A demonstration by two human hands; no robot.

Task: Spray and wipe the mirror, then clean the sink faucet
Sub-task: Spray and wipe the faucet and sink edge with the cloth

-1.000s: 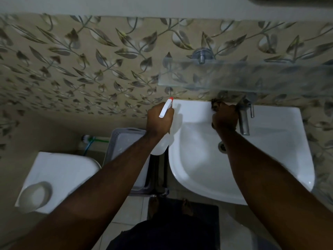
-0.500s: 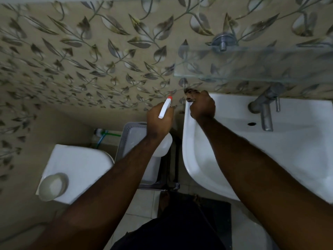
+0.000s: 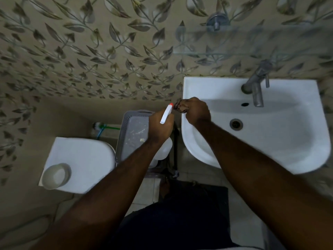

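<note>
My left hand (image 3: 159, 128) grips a white spray bottle (image 3: 163, 148) whose white nozzle with a red tip points up and right. My right hand (image 3: 195, 110) is closed on a dark crumpled cloth (image 3: 180, 107) at the left rim of the white sink (image 3: 288, 152). The nozzle's red tip sits right beside the cloth. The metal faucet (image 3: 256, 87) stands at the back of the sink, well to the right of both hands. No mirror is in view.
A glass shelf (image 3: 252, 40) on a metal bracket hangs above the sink on the leaf-patterned tile wall. A grey plastic basket (image 3: 131, 134) stands left of the sink, under my left hand. A white toilet tank (image 3: 79, 163) with a round lid lies further left. A dark mat covers the floor.
My right hand with the cloth moved left from the faucet to the sink's left rim, next to the nozzle. The view shifted left and down.
</note>
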